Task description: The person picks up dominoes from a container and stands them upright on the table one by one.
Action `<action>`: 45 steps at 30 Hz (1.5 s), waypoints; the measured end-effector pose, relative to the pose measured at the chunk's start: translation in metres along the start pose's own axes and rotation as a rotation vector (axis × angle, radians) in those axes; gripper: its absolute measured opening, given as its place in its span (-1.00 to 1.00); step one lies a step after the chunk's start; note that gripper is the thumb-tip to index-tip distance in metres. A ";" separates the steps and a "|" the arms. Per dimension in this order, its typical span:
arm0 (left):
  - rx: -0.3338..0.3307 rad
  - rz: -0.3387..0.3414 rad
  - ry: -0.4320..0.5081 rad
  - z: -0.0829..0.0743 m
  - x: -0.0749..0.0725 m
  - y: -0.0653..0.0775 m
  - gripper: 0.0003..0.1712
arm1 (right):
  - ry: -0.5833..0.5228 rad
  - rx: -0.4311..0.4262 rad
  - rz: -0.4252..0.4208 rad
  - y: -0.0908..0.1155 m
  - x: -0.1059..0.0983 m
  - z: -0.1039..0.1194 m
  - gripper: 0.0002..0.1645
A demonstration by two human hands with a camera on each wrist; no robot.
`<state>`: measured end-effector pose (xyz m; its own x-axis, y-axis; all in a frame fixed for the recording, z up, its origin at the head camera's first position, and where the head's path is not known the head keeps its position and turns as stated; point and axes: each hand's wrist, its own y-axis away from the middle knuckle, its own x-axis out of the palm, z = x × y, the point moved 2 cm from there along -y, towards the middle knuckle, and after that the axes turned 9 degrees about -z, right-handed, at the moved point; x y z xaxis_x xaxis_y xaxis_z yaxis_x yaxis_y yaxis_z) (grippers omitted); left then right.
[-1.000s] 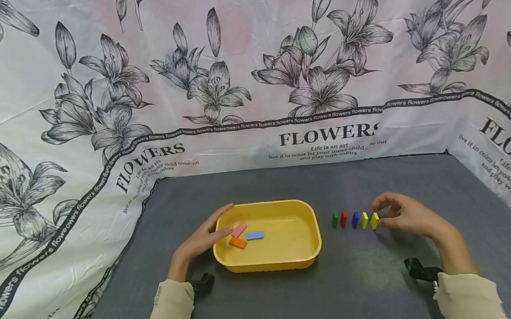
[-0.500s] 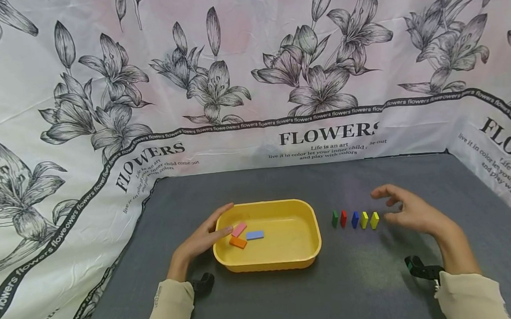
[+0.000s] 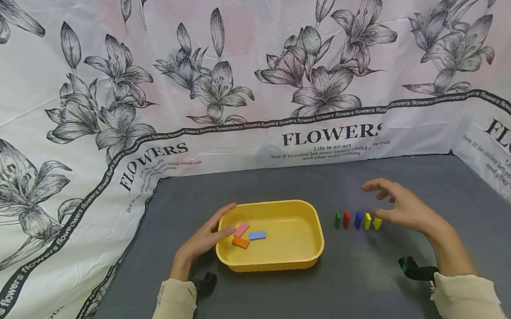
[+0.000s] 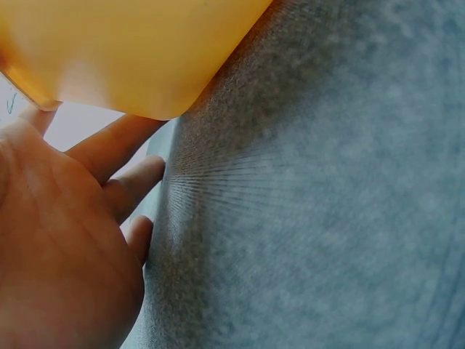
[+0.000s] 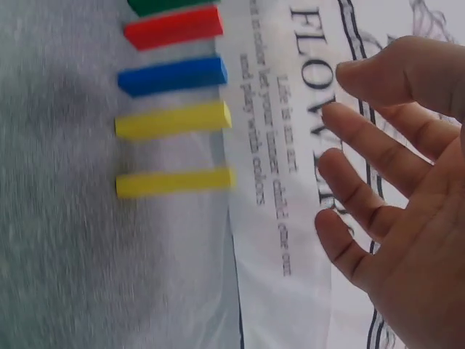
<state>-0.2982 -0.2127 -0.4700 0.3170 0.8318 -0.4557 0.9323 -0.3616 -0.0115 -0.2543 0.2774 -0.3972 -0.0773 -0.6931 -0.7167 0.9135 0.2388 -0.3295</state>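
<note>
On the grey table stands a yellow plastic tray point(image 3: 272, 267). My left hand point(image 3: 205, 239) holds its left side, thumb over the rim and fingers outside; the left wrist view shows the tray's outer wall point(image 4: 131, 58) against these fingers. Right of the tray, upright blocks form a row: green point(image 3: 338, 219), red point(image 3: 346, 219), blue point(image 3: 358, 220), yellow point(image 3: 367, 221) and another yellow point(image 3: 378, 223). My right hand point(image 3: 406, 211) hovers by the last yellow block, partly covering it in the head view. Its fingers are loosely bent and spread, holding nothing, apart from the blocks in the right wrist view.
Inside the tray lie a pink block point(image 3: 241, 229), an orange block point(image 3: 240, 242) and a light blue block point(image 3: 257, 235). A white flower-printed cloth point(image 3: 237, 151) hangs behind the table and along its sides. Each wrist wears a black camera mount point(image 3: 206, 283).
My right hand has let go of the last yellow block, drawn back, then lifted and shifted slightly left above it. The left hand stays on the tray. The head view has shifted slightly.
</note>
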 end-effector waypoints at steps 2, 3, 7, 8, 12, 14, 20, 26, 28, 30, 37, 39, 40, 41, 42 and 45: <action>0.012 0.008 0.001 0.000 0.001 -0.001 -0.19 | 0.005 -0.011 -0.016 -0.003 0.005 0.005 -0.35; 0.016 0.009 -0.001 0.001 0.001 -0.001 -0.19 | 0.009 -0.019 -0.024 -0.005 0.008 0.007 -0.35; 0.018 0.001 -0.007 0.002 0.001 -0.003 -0.20 | 0.007 -0.052 -0.051 -0.016 0.022 0.018 -0.34; 0.019 -0.002 -0.008 0.002 0.001 -0.003 -0.20 | 0.005 -0.061 -0.054 -0.019 0.026 0.021 -0.34; 0.014 -0.009 -0.013 0.001 0.000 -0.002 -0.19 | -0.009 -0.082 -0.070 -0.029 0.045 0.031 -0.38; 0.010 -0.007 -0.013 0.001 0.000 -0.001 -0.18 | -0.021 -0.087 -0.084 -0.033 0.054 0.036 -0.41; -0.007 -0.009 -0.006 0.000 0.001 0.000 -0.20 | -0.073 -0.113 -0.104 -0.043 0.080 0.052 -0.51; -0.017 -0.011 0.002 0.000 0.001 0.000 -0.22 | -0.103 -0.180 -0.098 -0.052 0.106 0.076 -0.59; -0.015 -0.011 0.001 0.000 0.001 0.000 -0.21 | -0.104 -0.207 -0.086 -0.055 0.114 0.084 -0.62; -0.007 -0.008 -0.002 -0.001 0.001 0.000 -0.19 | -0.090 -0.223 -0.068 -0.057 0.122 0.091 -0.63; -0.007 -0.004 -0.005 -0.001 0.000 -0.003 -0.21 | 0.048 -0.243 0.034 -0.067 0.151 0.113 -0.67; -0.008 -0.002 -0.004 -0.001 0.000 -0.003 -0.22 | 0.099 -0.240 0.061 -0.069 0.159 0.119 -0.67; -0.010 -0.002 -0.004 -0.001 0.000 -0.003 -0.22 | 0.120 -0.235 0.077 -0.070 0.163 0.121 -0.67; -0.011 -0.003 -0.002 -0.001 0.000 -0.003 -0.21 | 0.140 -0.241 0.091 -0.071 0.166 0.124 -0.68; -0.011 -0.002 -0.002 -0.001 0.000 -0.002 -0.21 | 0.167 -0.248 0.104 -0.072 0.170 0.125 -0.68; -0.018 -0.004 -0.002 -0.001 0.000 -0.001 -0.21 | 0.219 -0.282 0.131 -0.075 0.180 0.130 -0.72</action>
<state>-0.2991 -0.2121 -0.4685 0.3131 0.8325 -0.4571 0.9364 -0.3508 0.0024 -0.2852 0.0466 -0.4217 -0.0782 -0.4897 -0.8684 0.7775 0.5152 -0.3606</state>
